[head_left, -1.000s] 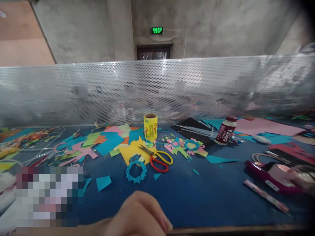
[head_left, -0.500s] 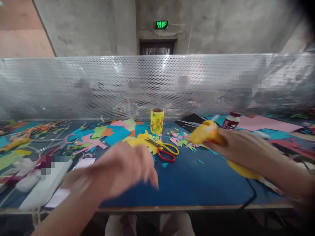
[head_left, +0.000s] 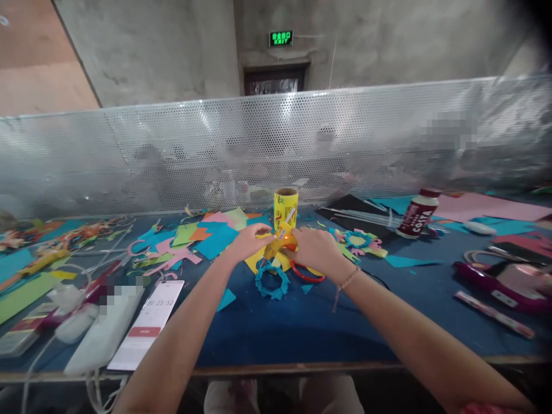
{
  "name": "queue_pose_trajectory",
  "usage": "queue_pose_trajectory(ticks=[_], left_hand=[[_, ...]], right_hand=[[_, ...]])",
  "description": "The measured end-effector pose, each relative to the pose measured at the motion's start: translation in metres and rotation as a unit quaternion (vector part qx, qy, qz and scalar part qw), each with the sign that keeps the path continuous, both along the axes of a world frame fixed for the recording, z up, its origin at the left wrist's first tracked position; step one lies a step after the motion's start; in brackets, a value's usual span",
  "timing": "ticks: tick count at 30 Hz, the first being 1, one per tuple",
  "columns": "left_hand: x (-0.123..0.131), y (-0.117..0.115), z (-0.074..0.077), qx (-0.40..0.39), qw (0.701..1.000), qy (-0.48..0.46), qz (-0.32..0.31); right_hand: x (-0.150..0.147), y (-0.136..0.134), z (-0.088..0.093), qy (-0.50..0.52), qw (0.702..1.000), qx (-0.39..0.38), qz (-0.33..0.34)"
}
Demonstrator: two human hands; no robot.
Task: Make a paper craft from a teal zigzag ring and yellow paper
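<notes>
My right hand [head_left: 317, 250] is closed around a yellow hot glue gun [head_left: 281, 246] with an orange glow on its body. A pale glue stick [head_left: 291, 216] sticks up from it. Close against the gun, my left hand [head_left: 248, 241] has its fingers bent together; what they pinch is hidden. Just below both hands is a blue ring of folded paper [head_left: 271, 282]; whether it is held or lies on the table I cannot tell. Scissors with a red handle [head_left: 313, 277] are partly covered by my right hand. Yellow paper [head_left: 254, 263] lies beneath.
A yellow printed roll [head_left: 285, 201] stands behind my hands. To the right are a dark red bottle [head_left: 417, 214], thin rods [head_left: 366, 216] and a purple device [head_left: 502, 286]. At left lie a phone [head_left: 149, 325], a white power bank [head_left: 103, 330] with cables, and paper scraps [head_left: 168, 250].
My right hand has brought the glue gun from the right to the middle. My left hand has moved forward to meet it. The blue paper ring now shows below them.
</notes>
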State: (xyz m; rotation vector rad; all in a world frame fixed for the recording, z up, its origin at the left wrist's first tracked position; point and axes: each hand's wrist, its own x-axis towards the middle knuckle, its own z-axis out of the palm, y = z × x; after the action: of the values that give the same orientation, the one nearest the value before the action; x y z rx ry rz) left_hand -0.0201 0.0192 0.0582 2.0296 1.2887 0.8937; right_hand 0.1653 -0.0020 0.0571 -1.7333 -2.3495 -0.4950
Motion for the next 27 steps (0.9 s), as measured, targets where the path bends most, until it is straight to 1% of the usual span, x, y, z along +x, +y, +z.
queue_pose_trajectory(ticks=[5,8,10,11,14,16,18,22,24,27], left_hand=[[-0.001,0.014,-0.014,-0.006,1.000,-0.020,-0.022],[-0.005,0.013,-0.016,0.001,1.000,-0.026,0.013],[-0.010,0.006,-0.016,0.004,0.999,0.009,0.044],[-0.013,0.001,-0.016,0.004,0.998,0.041,0.049],[-0.021,-0.014,-0.019,0.001,0.989,0.144,0.024],[-0.024,-0.021,-0.026,-0.024,0.984,0.173,0.032],[-0.025,-0.023,-0.035,-0.038,0.981,0.186,0.035],[-0.022,-0.019,-0.054,-0.057,0.983,0.173,0.016],[-0.019,-0.017,-0.060,-0.040,0.985,0.169,0.008],[-0.018,-0.017,-0.064,0.002,0.986,0.168,-0.011]], right_hand=[[-0.004,0.001,-0.009,0.002,1.000,-0.001,-0.002],[-0.001,0.003,-0.011,0.003,1.000,-0.005,-0.002],[0.003,0.005,-0.012,0.000,1.000,-0.004,-0.001],[0.006,0.006,-0.013,-0.002,1.000,-0.004,-0.001],[0.012,0.010,-0.017,-0.007,1.000,-0.021,-0.009],[0.014,0.013,-0.021,-0.010,0.999,-0.044,-0.014],[0.016,0.016,-0.026,-0.015,0.998,-0.063,-0.014],[0.019,0.021,-0.035,-0.020,0.997,-0.070,-0.010],[0.022,0.022,-0.039,-0.016,0.998,-0.063,0.001],[0.024,0.022,-0.043,-0.008,0.998,-0.066,0.013]])
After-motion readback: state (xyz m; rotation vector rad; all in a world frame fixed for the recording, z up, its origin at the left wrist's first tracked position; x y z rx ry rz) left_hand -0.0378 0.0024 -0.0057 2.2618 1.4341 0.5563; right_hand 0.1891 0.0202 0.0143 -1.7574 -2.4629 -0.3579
